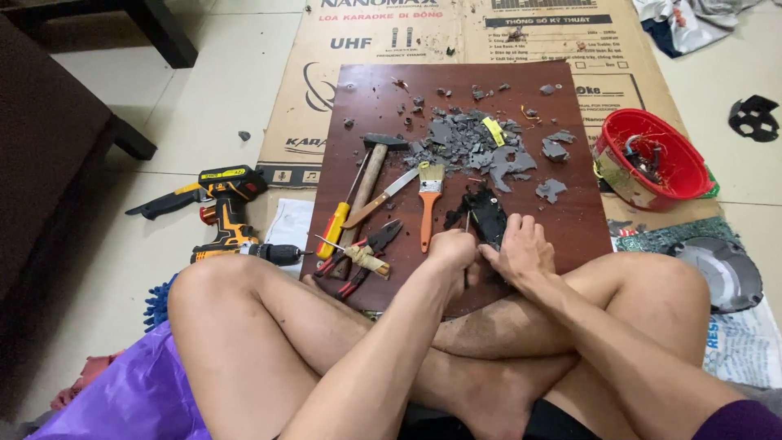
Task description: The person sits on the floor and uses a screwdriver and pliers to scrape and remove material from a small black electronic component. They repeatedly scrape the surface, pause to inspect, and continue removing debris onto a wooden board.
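Crossed legs [326, 342] fill the foreground; both hands work a black part at the board's near edge.

Left hand [450, 251] has its fingers curled tight round a thin tool [467, 224] whose tip meets the black part [487, 213]. Right hand [521, 248] presses down on that part, fingers spread narrow over it. Part sits at 6 o'clock on the brown board [570, 212]. Grey shards [472, 143] lie at 12, brush [429, 200] just at 9, then knife [383, 198], hammer [371, 175], pliers [366, 257]. Red basket [652, 159] at 2; drill [228, 212] well off at 9.
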